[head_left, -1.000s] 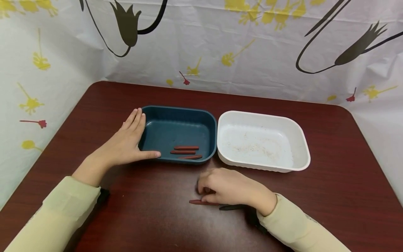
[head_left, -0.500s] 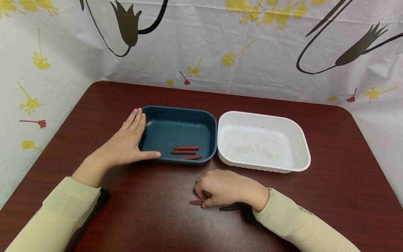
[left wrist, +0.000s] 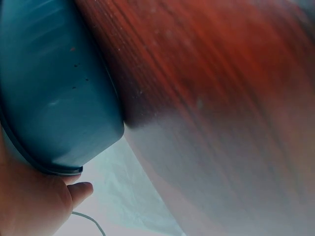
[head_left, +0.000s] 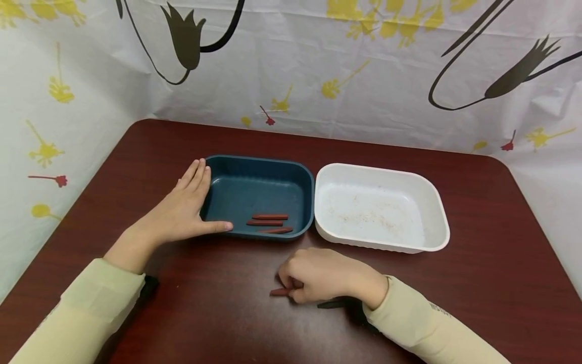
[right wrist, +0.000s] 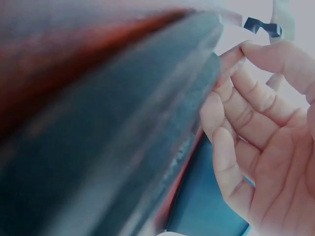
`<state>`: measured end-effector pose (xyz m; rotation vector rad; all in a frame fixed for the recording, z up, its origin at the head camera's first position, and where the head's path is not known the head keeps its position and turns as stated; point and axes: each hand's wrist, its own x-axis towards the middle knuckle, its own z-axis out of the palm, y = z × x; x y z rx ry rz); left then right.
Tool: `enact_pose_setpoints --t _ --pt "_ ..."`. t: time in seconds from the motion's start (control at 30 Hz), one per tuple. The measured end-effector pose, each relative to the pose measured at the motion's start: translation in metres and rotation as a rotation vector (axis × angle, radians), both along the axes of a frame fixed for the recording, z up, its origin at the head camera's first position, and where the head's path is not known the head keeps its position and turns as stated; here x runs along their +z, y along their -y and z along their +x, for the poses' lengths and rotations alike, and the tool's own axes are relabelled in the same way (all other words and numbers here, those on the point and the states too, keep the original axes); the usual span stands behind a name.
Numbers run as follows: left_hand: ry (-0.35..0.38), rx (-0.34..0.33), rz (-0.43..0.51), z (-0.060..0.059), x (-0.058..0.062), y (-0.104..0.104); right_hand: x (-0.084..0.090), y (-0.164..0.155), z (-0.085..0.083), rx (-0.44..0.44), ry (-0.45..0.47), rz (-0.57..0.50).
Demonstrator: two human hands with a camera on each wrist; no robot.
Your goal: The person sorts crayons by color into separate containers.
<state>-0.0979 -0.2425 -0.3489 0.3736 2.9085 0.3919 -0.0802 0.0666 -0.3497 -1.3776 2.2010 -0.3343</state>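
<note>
In the head view, my left hand [head_left: 179,210] lies with straight fingers along the left side of a dark blue tray [head_left: 259,161], its thumb over the front rim. That tray also shows beside the hand in the left wrist view. My right hand [head_left: 323,275] pinches a red crayon [head_left: 279,292] between thumb and fingertips, low over the table in front of the trays. Only the crayon's left part shows. Near my right wrist lies a dark crayon [head_left: 331,305], partly hidden; in the right wrist view a dark ridged shape [right wrist: 123,113] is blurred and close.
Several red crayons [head_left: 265,223] lie in the front of the blue tray. A white tray [head_left: 432,197] with brownish specks on its floor stands against it on the right. The table [head_left: 491,237] is dark red-brown. Behind hangs a patterned white cloth [head_left: 300,60].
My right hand has shifted slightly left and toward me, and its thumb and fingers have closed on the red crayon. The crayon's left end has moved slightly left. My left hand stays put.
</note>
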Motion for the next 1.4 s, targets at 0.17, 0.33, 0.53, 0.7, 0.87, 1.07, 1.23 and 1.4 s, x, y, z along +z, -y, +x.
enact_pose_setpoints --t 0.17,0.33,0.53,0.7,0.87,1.07,1.23,1.4 --pt "0.005 -0.002 -0.005 0.001 0.003 -0.001 0.005 0.0 -0.002 -0.019 -0.038 -0.05" --pt "-0.004 -0.005 -0.002 0.001 0.003 -0.002 0.017 -0.002 -0.006 -0.025 -0.029 -0.084" --pt "-0.013 -0.003 0.001 0.0 0.005 0.0 0.033 -0.005 -0.01 -0.022 0.004 -0.174" --pt "-0.011 0.0 0.0 -0.001 0.006 0.0 0.045 -0.002 -0.014 -0.044 0.001 -0.23" --pt "-0.012 0.002 0.001 -0.001 0.007 -0.001 0.051 0.002 -0.019 -0.053 0.006 -0.287" --pt "-0.01 0.005 -0.006 -0.001 0.007 0.0 0.053 0.004 -0.029 -0.091 0.031 -0.326" --pt "-0.022 0.001 -0.004 -0.001 0.003 -0.001 0.048 0.004 -0.038 -0.115 0.042 -0.349" --pt "-0.014 -0.001 0.03 0.002 -0.002 -0.001 0.04 0.007 -0.045 -0.155 0.06 -0.355"
